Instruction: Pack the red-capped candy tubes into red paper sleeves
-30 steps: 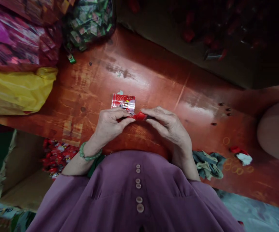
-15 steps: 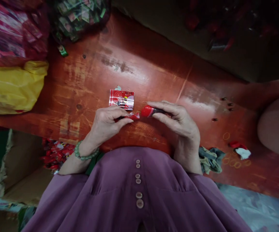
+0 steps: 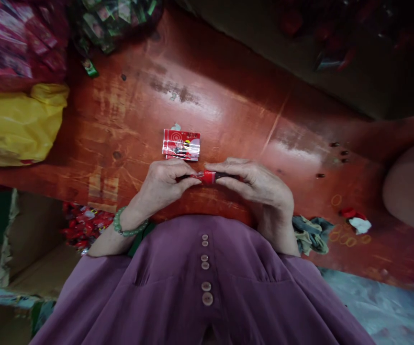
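Two hands, left hand (image 3: 163, 184) and right hand (image 3: 260, 189), meet at frame centre, pinching a small red wrapped item (image 3: 207, 177), mostly hidden by fingers, above the counter (image 3: 235, 115); a flat red packet (image 3: 181, 144) lies just beyond.

Both hands met at the middle, close before the body. The left hand (image 3: 165, 182) curled inward, thumb and forefinger pinched together (a bead bracelet circled its wrist). The right hand (image 3: 260, 184) lay palm down, fingers stretched leftward, their tips pinched and touching the left hand's.
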Demonstrator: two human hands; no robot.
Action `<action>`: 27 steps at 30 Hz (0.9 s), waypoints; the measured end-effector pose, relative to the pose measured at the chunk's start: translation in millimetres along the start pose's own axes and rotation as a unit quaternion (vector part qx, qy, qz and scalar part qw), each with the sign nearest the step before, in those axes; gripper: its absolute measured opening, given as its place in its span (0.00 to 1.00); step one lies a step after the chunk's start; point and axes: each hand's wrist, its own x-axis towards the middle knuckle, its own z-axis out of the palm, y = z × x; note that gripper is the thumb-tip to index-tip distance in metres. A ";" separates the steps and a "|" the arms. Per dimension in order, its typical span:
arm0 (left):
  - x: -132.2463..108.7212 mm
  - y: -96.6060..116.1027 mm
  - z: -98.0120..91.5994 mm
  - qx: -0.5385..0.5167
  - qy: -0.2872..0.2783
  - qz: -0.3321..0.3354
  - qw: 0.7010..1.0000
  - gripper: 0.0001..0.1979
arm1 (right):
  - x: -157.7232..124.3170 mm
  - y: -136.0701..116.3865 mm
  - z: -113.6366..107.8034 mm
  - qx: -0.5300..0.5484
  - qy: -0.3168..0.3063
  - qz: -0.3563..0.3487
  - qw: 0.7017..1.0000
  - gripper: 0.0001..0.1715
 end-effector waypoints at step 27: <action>-12.8 -1.0 -10.5 -0.372 -0.057 -0.283 0.882 0.21 | 2.5 -6.4 24.5 0.156 0.011 0.013 0.988 0.16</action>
